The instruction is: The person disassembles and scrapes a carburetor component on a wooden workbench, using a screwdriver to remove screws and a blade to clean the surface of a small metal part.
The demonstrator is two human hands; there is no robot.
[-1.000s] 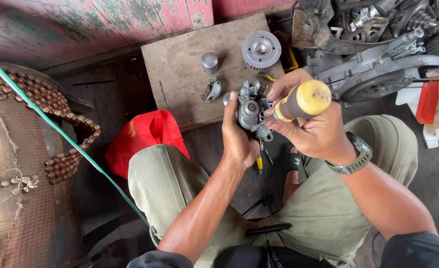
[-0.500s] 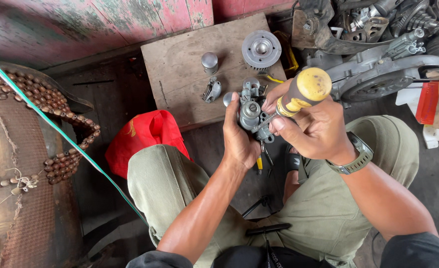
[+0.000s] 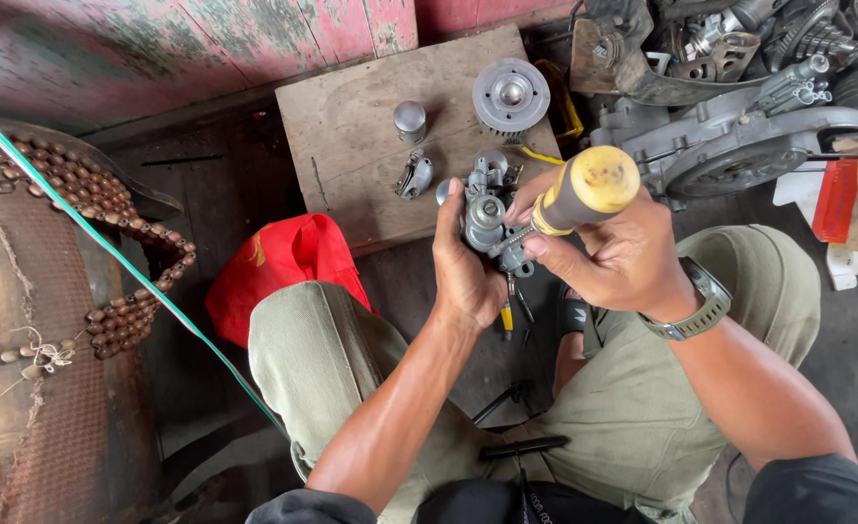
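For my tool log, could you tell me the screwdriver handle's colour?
Yellow, worn and smudged; the screwdriver handle shows best in the head view.

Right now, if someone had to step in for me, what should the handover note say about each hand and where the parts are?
Left hand: wrapped around the small grey carburetor, held upright above the knees.
Right hand: gripping the yellow-handled screwdriver, its shaft set against the carburetor's side.
On the wooden board: a round finned metal part, a small metal cylinder and a small bracket-like piece, all loose.
Done: those three pieces lie off to the side.
Left: the screwdriver is engaged; whether the screw is loose cannot be seen.
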